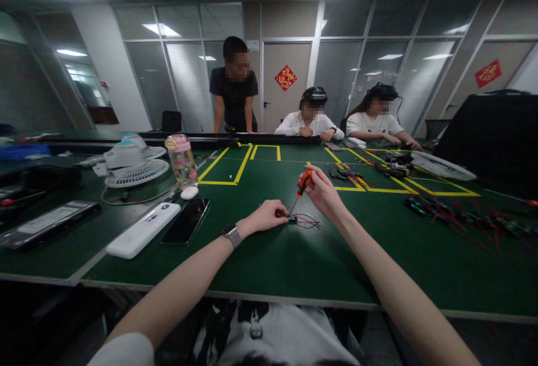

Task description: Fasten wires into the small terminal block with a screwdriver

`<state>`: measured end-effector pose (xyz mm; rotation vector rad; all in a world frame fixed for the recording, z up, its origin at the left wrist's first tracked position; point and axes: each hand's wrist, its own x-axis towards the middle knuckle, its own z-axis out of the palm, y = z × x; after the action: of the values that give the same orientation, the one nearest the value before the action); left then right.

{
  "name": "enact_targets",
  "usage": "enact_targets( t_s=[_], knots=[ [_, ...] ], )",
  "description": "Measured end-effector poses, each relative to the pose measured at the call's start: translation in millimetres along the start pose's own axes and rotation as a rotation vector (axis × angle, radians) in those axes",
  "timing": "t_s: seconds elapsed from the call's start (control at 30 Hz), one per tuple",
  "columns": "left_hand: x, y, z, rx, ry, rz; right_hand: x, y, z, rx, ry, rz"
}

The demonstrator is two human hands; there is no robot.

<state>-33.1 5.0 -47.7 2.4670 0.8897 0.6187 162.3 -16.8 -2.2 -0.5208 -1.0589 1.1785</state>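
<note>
My right hand (pixel 321 186) grips a screwdriver (pixel 304 183) with an orange and black handle. Its thin shaft slants down to the left, and the tip meets a small green circuit board (pixel 291 219) or ends just above it; I cannot tell which. Closed around the board's left end is my left hand (pixel 267 216), its fingertips pinching it close to the table surface. Thin red and dark wires (pixel 309 220) trail from the board to the right. The left fingers hide part of the board.
Left of my hands lie a black phone (pixel 186 221), a white power bank (pixel 144 230), a bottle (pixel 182 163) and a white fan (pixel 134 167). Wired boards lie in heaps (pixel 458 214) at right. Yellow tape (pixel 218 183) marks the green table (pixel 252 265). Several people are across it.
</note>
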Motion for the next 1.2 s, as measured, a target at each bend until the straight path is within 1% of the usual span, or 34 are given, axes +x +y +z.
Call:
enact_targets(
  t_s=[0.27,0.57,0.77,0.93,1.2],
  knots=[
    [0.3,0.8,-0.2,-0.016,-0.003,-0.009,-0.3,2.6,1.7,0.003,0.028,-0.015],
    [-0.3,-0.2,-0.5,-0.035,-0.01,0.0,0.0,0.1,-0.5,0.012,0.011,0.015],
    [0.6,-2.3,0.1,-0.043,-0.01,0.002,1.4,0.7,-2.5,0.007,0.048,0.006],
    [0.8,-2.0,0.6,-0.032,-0.004,-0.002,1.6,0.4,-4.5,-0.018,0.035,-0.033],
    [1.5,-5.3,1.7,-0.029,-0.003,0.004,2.3,3.3,-4.9,0.027,0.025,-0.013]
  ],
)
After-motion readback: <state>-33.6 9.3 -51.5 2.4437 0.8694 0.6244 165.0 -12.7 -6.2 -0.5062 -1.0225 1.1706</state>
